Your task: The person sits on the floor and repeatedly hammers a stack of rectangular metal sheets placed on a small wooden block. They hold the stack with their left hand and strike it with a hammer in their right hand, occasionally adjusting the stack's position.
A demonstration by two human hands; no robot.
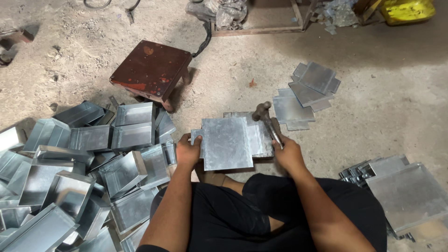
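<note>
A flat, notched sheet of grey galvanised metal [227, 142] lies directly in front of the person's knees, between the two hands, its long axis running roughly away from the body and tilted slightly to the left, with small cut tabs jutting out at its sides. It rests on what looks like a second, similar sheet [259, 135] that pokes out to its right, though the overlap makes the edges hard to separate. The left hand [188, 151] clamps the near left edge of the top sheet, thumb on top and fingers curled beneath. The right hand [288, 154] is closed in a fist around the handle of a dark steel hammer [267, 122], whose handle slants up and to the left so the head hangs just above the sheet's far right corner. Left of the left hand sprawls a heap of folded shiny metal trays [79, 172]. Beyond it stands a low rust-red stool [151, 67]. Beyond the right hand lie more flat cut blanks [305, 93], and to its right a neat stack of sheets [406, 193].
</note>
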